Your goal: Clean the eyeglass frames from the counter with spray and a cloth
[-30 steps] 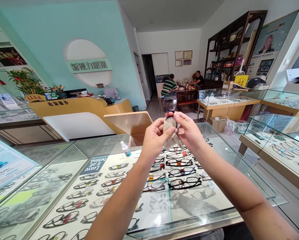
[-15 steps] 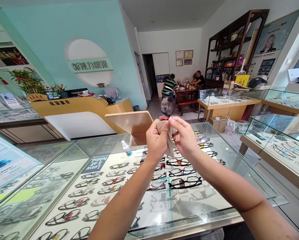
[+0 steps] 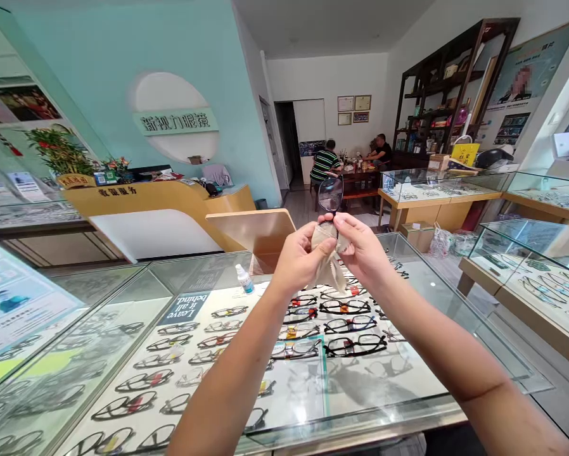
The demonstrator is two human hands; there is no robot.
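Note:
Held up over the glass counter is a pair of glasses (image 3: 331, 194), turned on end so that one dark-rimmed lens points upward. Around its lower lens my left hand (image 3: 296, 254) is closed, pressing a beige cloth (image 3: 331, 273) with the thumb in front. The cloth's loose end hangs below my fingers. My right hand (image 3: 366, 249) pinches the frame near its middle, its fingertips close to my left ones. Part of the lower lens is hidden by cloth and fingers. A small white spray bottle (image 3: 244, 280) stands on the counter, left of my hands.
Under the glass top (image 3: 379, 392) lie rows of glasses. A wooden board (image 3: 256, 225) stands beyond my left hand. More glass cases (image 3: 536, 272) are on the right. Two people (image 3: 325, 162) sit at a table at the back, and a yellow desk (image 3: 180, 206) stands left.
Both hands and the glasses have shifted slightly right in view. My left thumb and the cloth have turned on the lower lens, and the cloth's end hangs more spread out.

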